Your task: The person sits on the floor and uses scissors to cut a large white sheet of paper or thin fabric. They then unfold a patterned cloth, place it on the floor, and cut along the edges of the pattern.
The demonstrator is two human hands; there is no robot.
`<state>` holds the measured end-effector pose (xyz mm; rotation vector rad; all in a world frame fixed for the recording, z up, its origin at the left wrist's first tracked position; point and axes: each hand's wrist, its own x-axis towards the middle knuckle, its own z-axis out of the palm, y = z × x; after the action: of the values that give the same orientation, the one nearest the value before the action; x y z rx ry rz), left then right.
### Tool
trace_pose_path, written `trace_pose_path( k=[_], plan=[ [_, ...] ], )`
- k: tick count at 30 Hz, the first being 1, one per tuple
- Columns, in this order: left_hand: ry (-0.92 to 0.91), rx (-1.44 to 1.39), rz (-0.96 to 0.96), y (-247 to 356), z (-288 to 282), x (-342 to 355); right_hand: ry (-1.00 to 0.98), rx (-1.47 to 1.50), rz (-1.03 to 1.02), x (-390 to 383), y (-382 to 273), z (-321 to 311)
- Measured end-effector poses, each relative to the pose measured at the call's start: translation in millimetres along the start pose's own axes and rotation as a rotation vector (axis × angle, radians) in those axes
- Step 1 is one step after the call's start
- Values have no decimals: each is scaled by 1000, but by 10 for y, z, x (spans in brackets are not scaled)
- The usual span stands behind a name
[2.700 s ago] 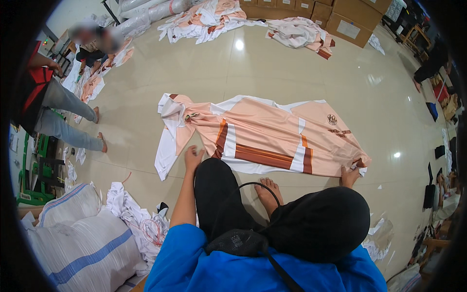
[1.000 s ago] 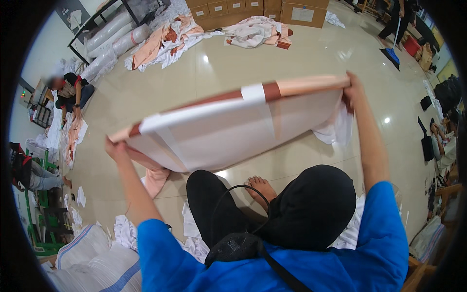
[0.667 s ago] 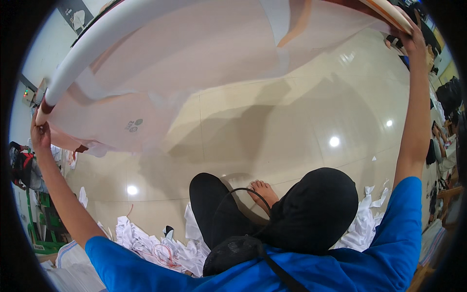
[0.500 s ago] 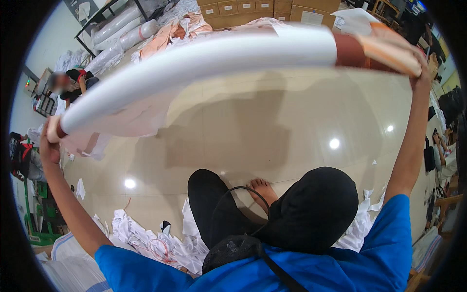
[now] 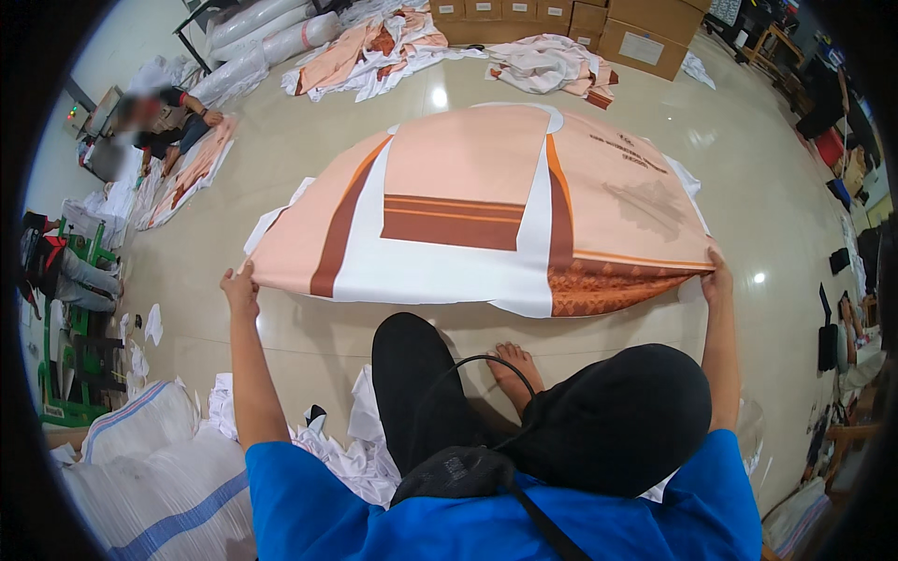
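Observation:
A wide sheet of printed fabric stretches between my two hands in front of my knees. It is peach with white gaps, brown and orange bands, and a brown patterned block near its right end. My left hand pinches its near left corner between thumb and fingers. At the near right corner, my right hand is closed on the edge. The middle of the sheet bulges away from me, over the tiled floor. Small dark lettering and a greyish smudge lie on its right part.
Fabric piles lie at the far side, before cardboard boxes and plastic-wrapped rolls. A person sits on the left beside more peach fabric. White woven sacks stand at near left. White scraps lie around my legs.
Both hands have come down and toward me. The fabric, raised and blurred with its white side showing before, is now lower and spread out with its printed side up.

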<state>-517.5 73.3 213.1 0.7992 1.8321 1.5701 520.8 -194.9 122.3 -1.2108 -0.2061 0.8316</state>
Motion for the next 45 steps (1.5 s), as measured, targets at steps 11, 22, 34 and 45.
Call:
trace_pose_path(
  k=[11, 22, 34, 45],
  plan=[
    [-98, 308, -243, -1662, -16, -382, 203, -197, 129, 71, 694, -498],
    [-504, 938, 609, -2168, 934, -1601, -15, -1615, -699, -470, 1154, -653],
    [-620, 1276, 307, -2121, 844, -1570, -196, -1695, -576, -1459, 1635, 36],
    [-627, 1320, 321, -2123, 555, -1689, -165, -1813, -342, -1614, 1605, -2]
  ],
)
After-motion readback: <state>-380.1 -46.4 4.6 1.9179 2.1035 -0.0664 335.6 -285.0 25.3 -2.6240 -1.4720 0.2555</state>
